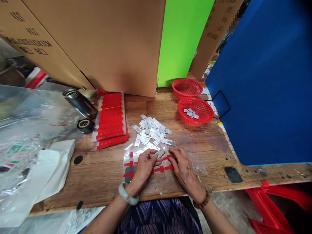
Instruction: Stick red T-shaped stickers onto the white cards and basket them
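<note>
From my remote seat, nearest me and just before the pile of small plates (151,130), my left hand (145,164) has its grip closed, thumb against fingers, on a single plate (159,153). My right hand (182,166) lies right of that, fingers bent over the clear sheet with red stickers (159,169); I can't tell whether its grip holds anything. Left of the pile I see red sheets (110,115), then the flask lid (85,125) and open flask (81,104). Right of and beyond it, the near basket (207,113) contains a few plates, the far basket (186,87) behind.
</note>
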Tool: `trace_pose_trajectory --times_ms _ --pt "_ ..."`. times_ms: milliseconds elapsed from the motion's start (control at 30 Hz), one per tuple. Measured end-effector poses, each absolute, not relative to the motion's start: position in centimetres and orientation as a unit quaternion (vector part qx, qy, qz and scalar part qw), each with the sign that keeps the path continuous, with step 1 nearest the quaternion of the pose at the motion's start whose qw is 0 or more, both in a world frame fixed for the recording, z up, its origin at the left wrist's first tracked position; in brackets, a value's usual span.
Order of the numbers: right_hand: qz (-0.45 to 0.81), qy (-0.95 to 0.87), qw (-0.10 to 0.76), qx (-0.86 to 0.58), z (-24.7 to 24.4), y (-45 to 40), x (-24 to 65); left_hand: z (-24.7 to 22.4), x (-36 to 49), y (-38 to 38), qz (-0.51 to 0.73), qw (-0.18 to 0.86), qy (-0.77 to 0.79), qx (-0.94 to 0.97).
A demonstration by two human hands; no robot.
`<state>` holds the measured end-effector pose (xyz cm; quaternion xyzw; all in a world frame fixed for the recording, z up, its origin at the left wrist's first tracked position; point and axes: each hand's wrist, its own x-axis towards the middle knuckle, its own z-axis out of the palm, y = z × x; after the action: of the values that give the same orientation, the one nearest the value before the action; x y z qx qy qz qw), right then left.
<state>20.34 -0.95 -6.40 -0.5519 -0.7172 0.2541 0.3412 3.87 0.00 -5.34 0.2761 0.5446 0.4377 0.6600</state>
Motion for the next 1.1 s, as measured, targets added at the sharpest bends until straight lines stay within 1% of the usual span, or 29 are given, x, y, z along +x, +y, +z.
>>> trace_pose_trajectory --times_ms 167,367,733,933,1100 --pt "0.258 -0.69 0.356 -0.575 -5.9 -1.3 19.5 -5.1 3.9 -0.2 0.432 0.66 0.555 0.264" --pt "0.27 -0.692 0.328 -0.584 -5.7 -1.1 19.5 -5.1 4.1 -0.2 0.444 0.653 0.559 0.251" --pt "0.411 -0.706 0.33 -0.473 -5.2 -1.1 21.7 -4.2 4.4 0.0 0.452 0.653 0.57 0.21" --pt "0.452 -0.689 0.332 -0.46 -4.9 -1.2 21.9 -4.2 4.2 0.1 0.452 0.657 0.575 0.182" --pt "0.52 -0.636 0.332 -0.463 -4.6 -1.1 22.5 -4.3 4.1 0.0 0.463 0.647 0.575 0.191"
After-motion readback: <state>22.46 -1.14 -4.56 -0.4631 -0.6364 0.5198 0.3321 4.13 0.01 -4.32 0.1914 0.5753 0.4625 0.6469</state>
